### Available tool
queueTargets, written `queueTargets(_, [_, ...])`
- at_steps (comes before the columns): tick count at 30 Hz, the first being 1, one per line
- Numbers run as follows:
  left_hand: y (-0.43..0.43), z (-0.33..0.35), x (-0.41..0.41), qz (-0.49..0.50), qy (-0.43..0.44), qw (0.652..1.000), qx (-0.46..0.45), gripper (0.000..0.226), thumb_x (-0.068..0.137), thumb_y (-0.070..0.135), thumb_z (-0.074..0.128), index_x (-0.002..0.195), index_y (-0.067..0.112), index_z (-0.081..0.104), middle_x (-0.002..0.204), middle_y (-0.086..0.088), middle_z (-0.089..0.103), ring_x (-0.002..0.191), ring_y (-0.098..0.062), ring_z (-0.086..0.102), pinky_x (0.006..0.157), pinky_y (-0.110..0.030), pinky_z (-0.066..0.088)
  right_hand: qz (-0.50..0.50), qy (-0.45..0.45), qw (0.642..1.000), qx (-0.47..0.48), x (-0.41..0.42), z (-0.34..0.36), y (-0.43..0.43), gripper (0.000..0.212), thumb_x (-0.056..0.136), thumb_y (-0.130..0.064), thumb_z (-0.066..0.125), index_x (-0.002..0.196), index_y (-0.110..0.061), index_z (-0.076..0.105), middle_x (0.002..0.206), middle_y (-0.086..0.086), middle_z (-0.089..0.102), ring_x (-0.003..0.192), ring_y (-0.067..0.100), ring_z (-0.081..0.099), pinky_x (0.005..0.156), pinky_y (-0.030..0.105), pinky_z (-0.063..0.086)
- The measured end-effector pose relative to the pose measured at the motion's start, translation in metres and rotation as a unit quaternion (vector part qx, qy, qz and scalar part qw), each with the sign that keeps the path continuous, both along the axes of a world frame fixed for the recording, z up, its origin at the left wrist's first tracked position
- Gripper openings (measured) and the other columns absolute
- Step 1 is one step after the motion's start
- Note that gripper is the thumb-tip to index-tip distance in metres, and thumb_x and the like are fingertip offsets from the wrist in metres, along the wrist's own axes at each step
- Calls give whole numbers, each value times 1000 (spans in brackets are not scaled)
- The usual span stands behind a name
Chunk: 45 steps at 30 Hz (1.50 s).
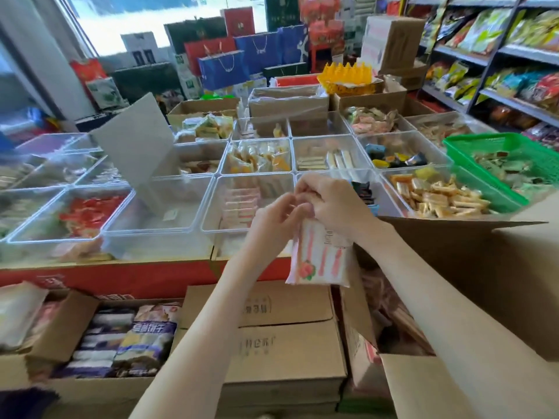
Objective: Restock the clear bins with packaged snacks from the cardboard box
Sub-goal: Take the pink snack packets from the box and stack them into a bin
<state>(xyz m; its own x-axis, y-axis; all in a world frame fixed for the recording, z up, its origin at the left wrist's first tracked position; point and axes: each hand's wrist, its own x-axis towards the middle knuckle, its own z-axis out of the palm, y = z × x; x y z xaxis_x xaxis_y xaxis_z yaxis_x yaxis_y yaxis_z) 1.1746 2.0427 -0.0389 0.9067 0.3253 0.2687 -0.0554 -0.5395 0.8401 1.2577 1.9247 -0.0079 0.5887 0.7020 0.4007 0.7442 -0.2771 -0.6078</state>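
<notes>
A pink-and-white snack bag with a peach picture hangs upright in front of the bins. My left hand and my right hand both pinch its top edge, fingers curled close together. Behind the hands stands a clear bin holding a few pink-and-white packets. The open cardboard box stands at the lower right under my right forearm, with more pinkish packs dimly visible inside.
A grid of clear bins with mixed snacks covers the table; one bin left of the hands holds only a small slip. A green basket sits at right. Closed cartons and a box of biscuit packs lie below. Shelves line the right wall.
</notes>
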Motion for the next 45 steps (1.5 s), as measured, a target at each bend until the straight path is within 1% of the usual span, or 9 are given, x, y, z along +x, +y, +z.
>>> queueTargets(6, [131,-28,39,88,21,994,65,25,92,35,52,83,16,65,74,-5,65,69,-25,62,64,-48,53,-16,93,995,38,45,-28,123,15,89,-17,63,100,-22,53,83,-4,61,78,9,56,72,10,39])
queueTargets(12, [234,-61,72,196,-10,938,-287,22,100,19,45,80,16,52,79,-13,62,75,-27,67,55,-31,56,-150,375,912,69,103,-98,197,37,103,-26,37,139,-20,40,121,-4,46,113,16,49,89,35,45])
queueTargets(16, [275,-92,103,195,25,900,-390,16,101,16,43,88,8,46,89,-13,64,78,-21,70,58,-26,56,-129,512,846,72,125,-138,230,27,102,-26,41,116,-8,56,90,9,63,80,21,63,67,32,53])
queueTargets(22, [304,-152,137,173,227,932,-224,9,100,15,43,105,12,50,103,-4,59,76,-10,57,58,-21,46,-216,434,875,1,169,-186,255,13,96,-6,49,95,-9,62,75,4,63,63,15,53,51,22,42])
queueTargets(27, [314,-193,163,74,438,884,-148,25,96,15,36,110,10,56,104,-6,62,78,-14,53,64,-22,42,-243,424,868,-87,182,-234,280,18,93,-4,52,79,-10,61,86,14,69,77,24,69,73,39,59])
queueTargets(32, [320,-226,175,91,463,841,-264,36,99,18,31,130,10,48,117,-5,61,109,-19,57,98,-35,45,-152,479,851,-155,173,-255,294,21,94,-3,46,93,-12,65,99,2,67,93,14,65,89,31,54])
queueTargets(35, [324,-228,176,93,450,840,-288,30,100,11,31,120,8,53,110,-5,65,101,-17,62,88,-32,50,-66,522,836,-156,164,-245,301,36,99,-9,40,132,-18,53,119,-3,60,116,13,55,96,23,44])
queueTargets(41, [330,-260,177,125,464,841,-248,59,89,26,43,143,5,31,134,-10,52,119,-25,53,100,-42,46,-147,436,857,-232,158,-229,294,62,98,-15,42,152,-21,13,146,11,41,131,23,42,96,29,38])
queueTargets(45, [290,-174,168,147,438,877,-130,54,99,25,37,147,2,24,152,-20,25,138,-34,31,112,-45,31,-154,346,902,-208,155,-202,272,55,93,-13,51,145,-19,35,144,3,44,123,16,49,95,29,41])
